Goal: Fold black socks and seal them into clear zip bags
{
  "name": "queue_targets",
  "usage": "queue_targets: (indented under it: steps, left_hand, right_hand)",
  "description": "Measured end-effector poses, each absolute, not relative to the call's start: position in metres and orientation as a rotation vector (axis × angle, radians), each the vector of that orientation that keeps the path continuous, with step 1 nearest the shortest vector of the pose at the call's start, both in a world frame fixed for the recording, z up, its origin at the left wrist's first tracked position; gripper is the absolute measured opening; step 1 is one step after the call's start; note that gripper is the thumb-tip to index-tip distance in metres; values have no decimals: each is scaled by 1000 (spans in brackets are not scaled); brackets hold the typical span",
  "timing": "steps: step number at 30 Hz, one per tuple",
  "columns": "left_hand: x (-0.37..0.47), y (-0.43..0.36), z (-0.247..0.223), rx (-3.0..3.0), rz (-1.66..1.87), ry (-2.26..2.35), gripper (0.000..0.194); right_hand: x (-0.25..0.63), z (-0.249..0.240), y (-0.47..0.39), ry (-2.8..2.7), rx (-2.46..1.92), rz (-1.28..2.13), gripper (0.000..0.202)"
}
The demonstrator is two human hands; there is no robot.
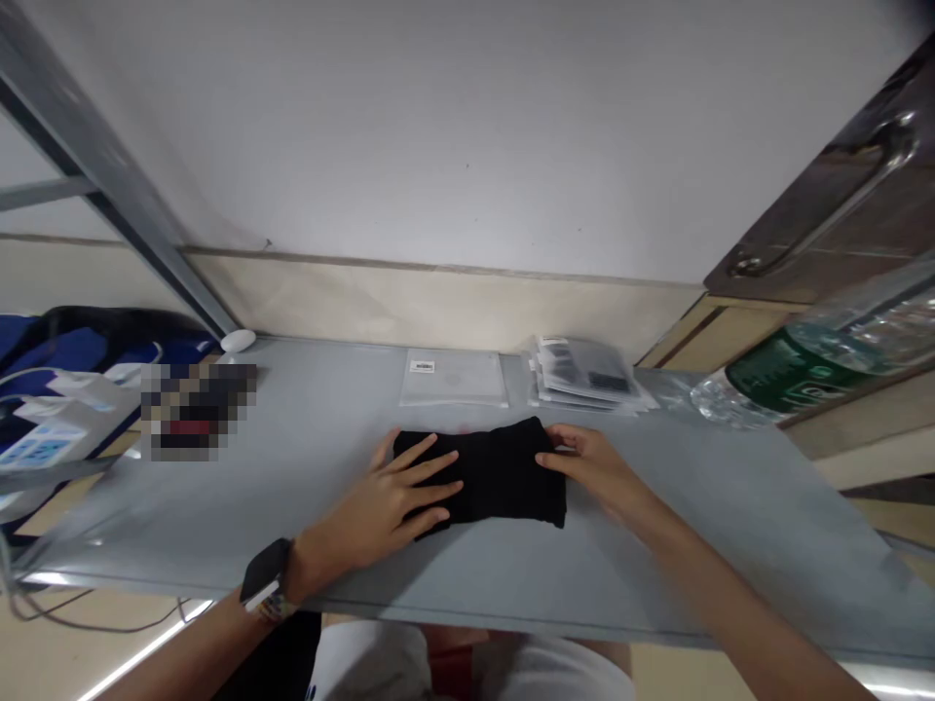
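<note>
The black cloth (504,477) lay on the grey table (307,419), between both hands and near its front edge. Folding appeared well advanced: a compact oblong was formed, its outline slightly uneven. The left hand (394,497) rested spread on top, gripping nothing. The right hand (595,467) had its thumb over the right edge; a pinch could not be confirmed. The cloth lay outside the clear bag (467,380) behind it.

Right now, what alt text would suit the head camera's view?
A person's left hand lies spread on a folded black cloth while the right hand touches its right end, on a smooth grey table. Behind lie a flat translucent pouch and stacked clear plastic packets.
</note>
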State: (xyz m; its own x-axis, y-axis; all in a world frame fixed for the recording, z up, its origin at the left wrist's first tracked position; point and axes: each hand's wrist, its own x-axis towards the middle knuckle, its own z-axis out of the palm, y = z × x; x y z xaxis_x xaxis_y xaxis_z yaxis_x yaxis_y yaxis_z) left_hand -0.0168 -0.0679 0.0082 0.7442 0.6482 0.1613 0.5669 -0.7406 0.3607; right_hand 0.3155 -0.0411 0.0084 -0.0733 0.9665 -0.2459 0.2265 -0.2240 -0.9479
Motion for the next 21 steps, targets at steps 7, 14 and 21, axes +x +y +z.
queue_targets:
  steps: [7,14,21]
  left_hand:
    - [-10,-76,5,2722,393,941,43]
    - [-3,-77,12,2729,383,916,33]
    - [-11,-76,12,2660,395,939,60]
  right_hand:
    - [283,44,-34,-1395,-1476,1320,33]
    - [214,62,-32,-1492,-1330,1450,29]
    - [176,31,-33,-1558,-1279,1507,31]
